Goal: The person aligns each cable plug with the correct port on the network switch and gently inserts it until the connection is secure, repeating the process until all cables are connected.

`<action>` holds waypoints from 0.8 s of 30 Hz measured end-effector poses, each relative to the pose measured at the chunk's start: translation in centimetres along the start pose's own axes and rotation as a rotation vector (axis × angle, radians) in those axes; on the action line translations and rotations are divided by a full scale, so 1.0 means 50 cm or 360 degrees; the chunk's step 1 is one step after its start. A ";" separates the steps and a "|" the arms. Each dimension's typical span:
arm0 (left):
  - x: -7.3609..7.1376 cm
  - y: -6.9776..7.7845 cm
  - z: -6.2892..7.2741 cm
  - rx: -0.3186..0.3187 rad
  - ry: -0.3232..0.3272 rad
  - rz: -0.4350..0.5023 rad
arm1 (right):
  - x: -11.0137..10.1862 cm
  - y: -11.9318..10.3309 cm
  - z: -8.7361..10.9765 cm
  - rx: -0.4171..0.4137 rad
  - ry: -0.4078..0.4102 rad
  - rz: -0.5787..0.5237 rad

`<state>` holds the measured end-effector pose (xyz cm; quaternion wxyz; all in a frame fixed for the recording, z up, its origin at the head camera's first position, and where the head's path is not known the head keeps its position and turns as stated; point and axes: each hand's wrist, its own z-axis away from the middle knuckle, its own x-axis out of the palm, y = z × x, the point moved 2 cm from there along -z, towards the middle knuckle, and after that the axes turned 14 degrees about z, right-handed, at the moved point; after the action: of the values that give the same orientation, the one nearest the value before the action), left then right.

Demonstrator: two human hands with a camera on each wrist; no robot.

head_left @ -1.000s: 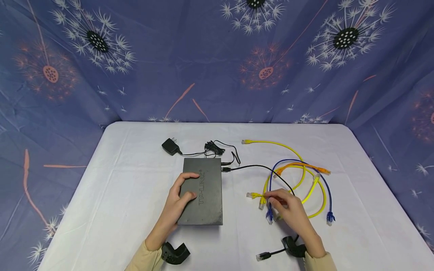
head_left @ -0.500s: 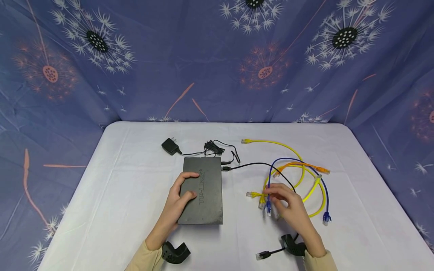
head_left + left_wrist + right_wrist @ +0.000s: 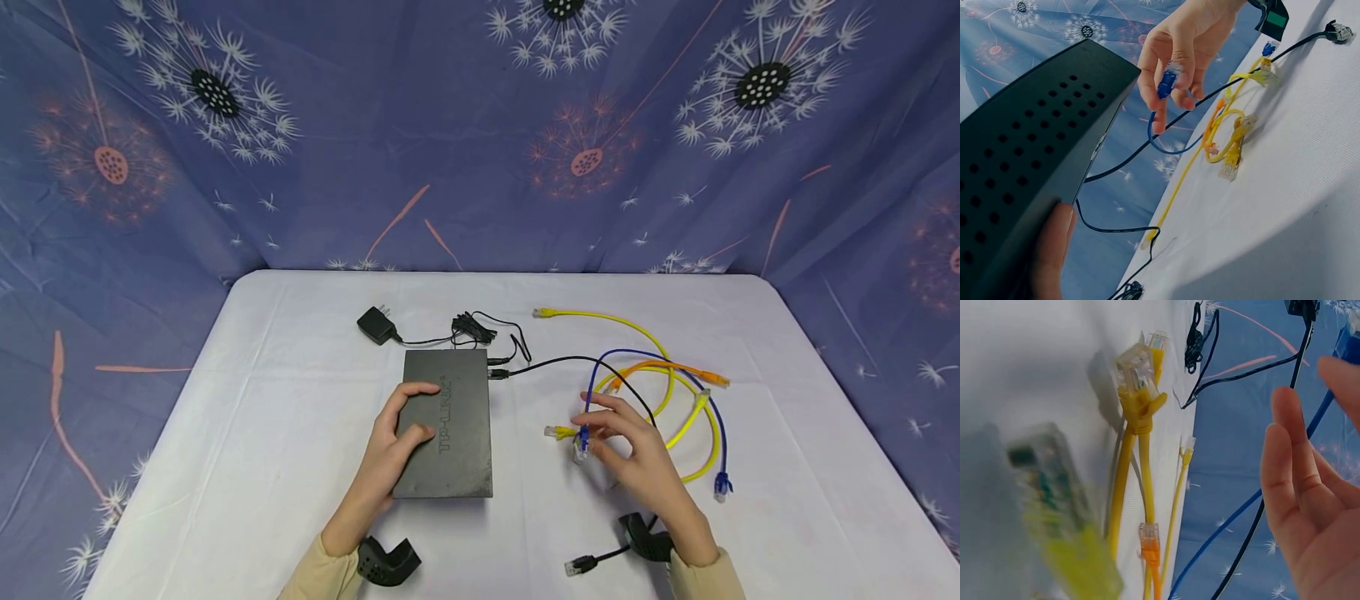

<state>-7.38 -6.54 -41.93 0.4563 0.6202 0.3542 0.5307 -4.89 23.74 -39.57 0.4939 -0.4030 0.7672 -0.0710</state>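
Note:
A black TP-LINK network switch (image 3: 465,467) is gripped along its left side by my left hand (image 3: 384,446), thumb and a finger on top, another finger beneath it in the left wrist view. My right hand (image 3: 641,454) pinches the plug end (image 3: 1168,81) of a blue Ethernet cable (image 3: 724,433), raised above the table. Behind the plug, the blue cable loops back over the other cables. A black Ethernet cable (image 3: 558,361) is plugged into the switch's right side and passes under my right hand.
Yellow Ethernet cables (image 3: 711,458) and a short orange one (image 3: 693,369) lie coiled around the right hand. A black power adapter (image 3: 377,325) sits behind the switch, its cord plugged in. The black cable's loose plug (image 3: 581,566) lies near the front. White cloth (image 3: 300,333) covers the table.
My right hand has lifted the blue cable's plug and shifted it slightly left, its fingers now spread more around it. The left hand and the switch have stayed nearly still.

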 end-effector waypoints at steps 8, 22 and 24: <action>-0.002 0.001 0.000 0.0016 -0.0007 -0.0011 | 0.017 0.030 -0.002 -0.0066 0.0023 0.0138; 0.003 0.004 0.000 0.0009 -0.0039 0.0027 | 0.027 0.007 -0.039 -0.0203 0.0157 0.0170; 0.003 0.005 0.000 0.0014 -0.0044 0.0029 | 0.029 0.003 -0.045 -0.0245 0.0180 0.0185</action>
<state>-7.35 -6.48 -41.64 0.4536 0.6326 0.3444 0.5248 -7.11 22.18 -39.53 0.4207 -0.3899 0.8191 -0.0058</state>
